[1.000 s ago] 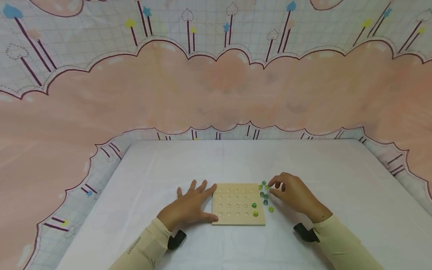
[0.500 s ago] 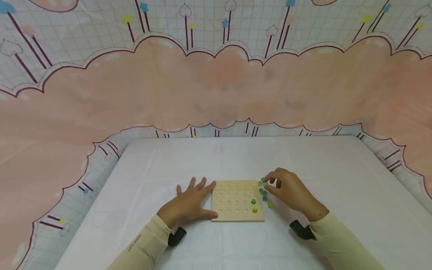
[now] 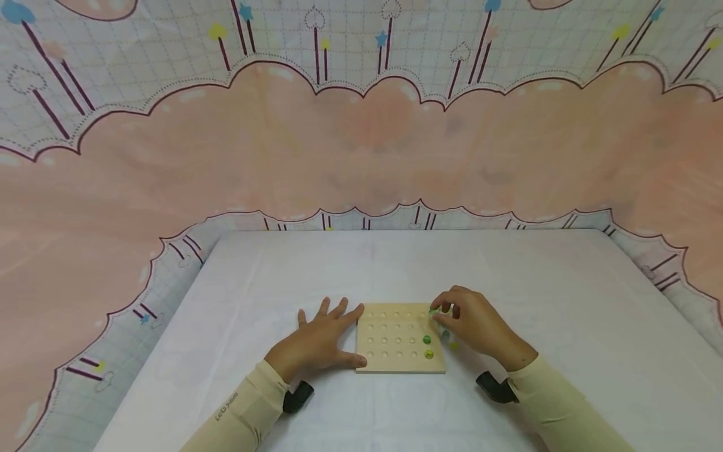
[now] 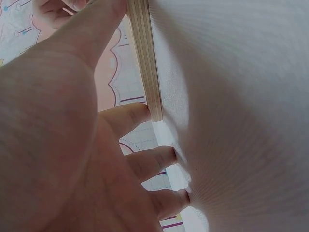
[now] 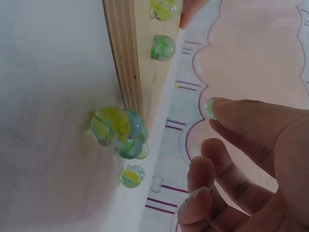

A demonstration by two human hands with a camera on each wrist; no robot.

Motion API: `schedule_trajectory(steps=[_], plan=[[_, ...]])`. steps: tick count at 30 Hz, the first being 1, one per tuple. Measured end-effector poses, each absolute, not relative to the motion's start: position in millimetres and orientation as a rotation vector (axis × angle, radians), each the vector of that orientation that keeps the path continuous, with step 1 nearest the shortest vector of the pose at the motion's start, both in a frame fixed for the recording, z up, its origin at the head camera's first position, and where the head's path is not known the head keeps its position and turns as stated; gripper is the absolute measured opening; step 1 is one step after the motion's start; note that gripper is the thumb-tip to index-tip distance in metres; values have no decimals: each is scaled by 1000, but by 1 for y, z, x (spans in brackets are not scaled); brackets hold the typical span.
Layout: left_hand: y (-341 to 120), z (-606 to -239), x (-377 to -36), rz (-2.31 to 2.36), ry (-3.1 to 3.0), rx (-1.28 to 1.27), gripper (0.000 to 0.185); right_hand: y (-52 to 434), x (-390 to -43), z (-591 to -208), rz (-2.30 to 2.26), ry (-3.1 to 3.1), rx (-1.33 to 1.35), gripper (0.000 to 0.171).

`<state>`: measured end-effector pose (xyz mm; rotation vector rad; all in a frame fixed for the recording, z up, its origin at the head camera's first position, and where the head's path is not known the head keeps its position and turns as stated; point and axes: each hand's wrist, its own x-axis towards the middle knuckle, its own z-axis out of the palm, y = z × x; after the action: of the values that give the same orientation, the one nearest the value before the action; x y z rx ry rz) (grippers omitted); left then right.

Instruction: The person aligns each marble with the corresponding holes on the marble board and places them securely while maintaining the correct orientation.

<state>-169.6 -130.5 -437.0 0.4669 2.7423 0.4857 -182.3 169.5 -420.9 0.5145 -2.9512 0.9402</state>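
Observation:
A pale wooden board [image 3: 395, 366] with rows of round hollows lies on the white-covered table. My left hand [image 3: 316, 346] has its fingers spread, with thumb and forefinger at the board's left corners. Between the thumb and fingertips of my right hand [image 3: 480, 323], a clear green marble [image 5: 209, 108] is pinched over the board's far right corner. A green marble [image 3: 427, 339] and a yellow marble [image 3: 429, 355] sit in hollows of the right-hand column. Several loose marbles lie beside the board's right edge, among them a large-looking yellow one [image 5: 112, 124]; my right hand partly hides them in the head view.
A white cloth [image 3: 294, 263] covers the table, and a patterned backdrop [image 3: 361, 150] hangs behind it. Each wrist wears a black camera, such as the one on the right wrist [image 3: 497, 387].
My right hand has picked up the green marble from the loose ones and moved left with it to the board's far right corner. The left hand stays in place.

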Motion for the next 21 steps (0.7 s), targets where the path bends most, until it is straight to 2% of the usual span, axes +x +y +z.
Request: schedule_trajectory(steps=[21], plan=[[-132, -440, -170, 458, 2752, 473, 103, 157, -182, -435, 916, -3038, 499, 9]])
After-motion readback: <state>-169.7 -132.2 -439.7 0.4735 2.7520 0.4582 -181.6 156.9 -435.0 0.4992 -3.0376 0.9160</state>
